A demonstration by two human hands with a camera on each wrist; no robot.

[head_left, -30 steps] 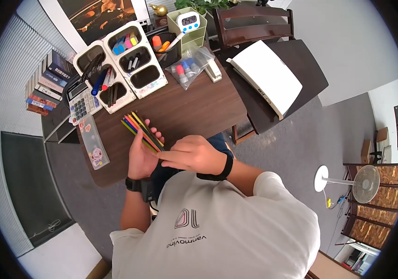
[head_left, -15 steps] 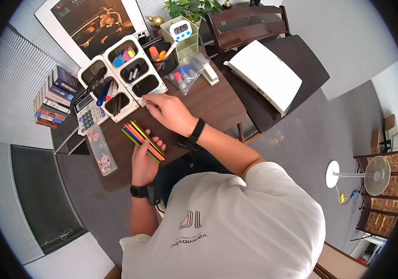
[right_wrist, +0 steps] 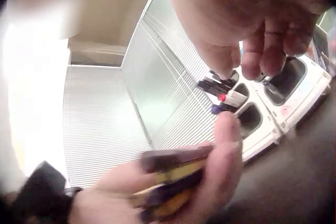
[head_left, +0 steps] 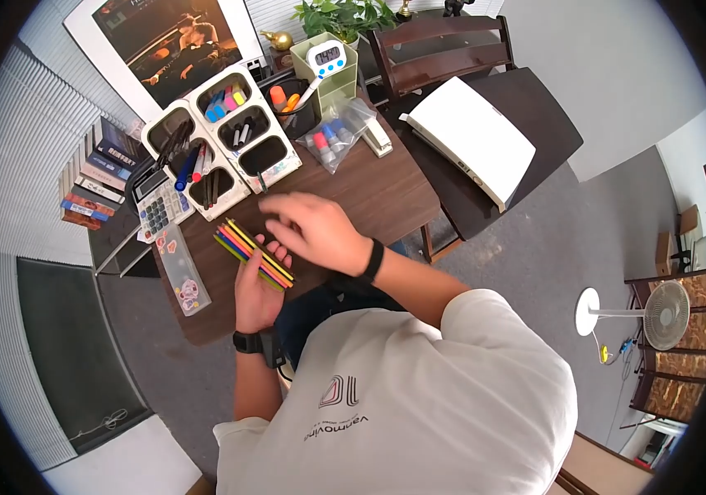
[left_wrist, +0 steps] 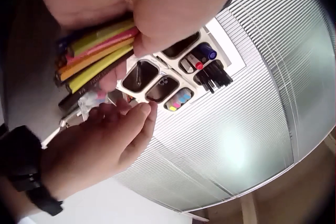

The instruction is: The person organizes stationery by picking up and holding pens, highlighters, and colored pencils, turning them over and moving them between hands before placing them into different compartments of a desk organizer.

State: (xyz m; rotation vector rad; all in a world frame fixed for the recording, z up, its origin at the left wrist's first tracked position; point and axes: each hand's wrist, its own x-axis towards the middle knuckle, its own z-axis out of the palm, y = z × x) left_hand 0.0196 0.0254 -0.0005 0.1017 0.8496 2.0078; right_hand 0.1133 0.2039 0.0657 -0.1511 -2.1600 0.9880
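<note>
My left hand (head_left: 258, 293) grips a bundle of colored pencils (head_left: 250, 252), yellow, orange, pink, blue and green, their points toward the organizer. Close above the bundle, my right hand (head_left: 316, 229) hangs over the table, blurred, its fingers loosely bent with nothing between them. The white desk organizer (head_left: 247, 175) stands beyond both hands. A dark green pencil (head_left: 261, 181) leans over the front rim of its nearest right compartment. In the left wrist view the bundle of pencils (left_wrist: 97, 58) lies across the palm, with my right hand (left_wrist: 100, 137) beside it.
Other compartments hold black pens (head_left: 173, 140), markers (head_left: 198, 162) and highlighters (head_left: 227, 101). A calculator (head_left: 161, 206) and a stickered clear case (head_left: 182, 272) lie at the left. Behind are a mesh pen cup (head_left: 297, 124), a bag of bottles (head_left: 328, 144) and a stapler (head_left: 376, 139).
My right hand went from the bundle to the organizer's near right compartment, then came back toward the bundle. A dark green pencil now stands in that compartment. My left hand keeps its grip.
</note>
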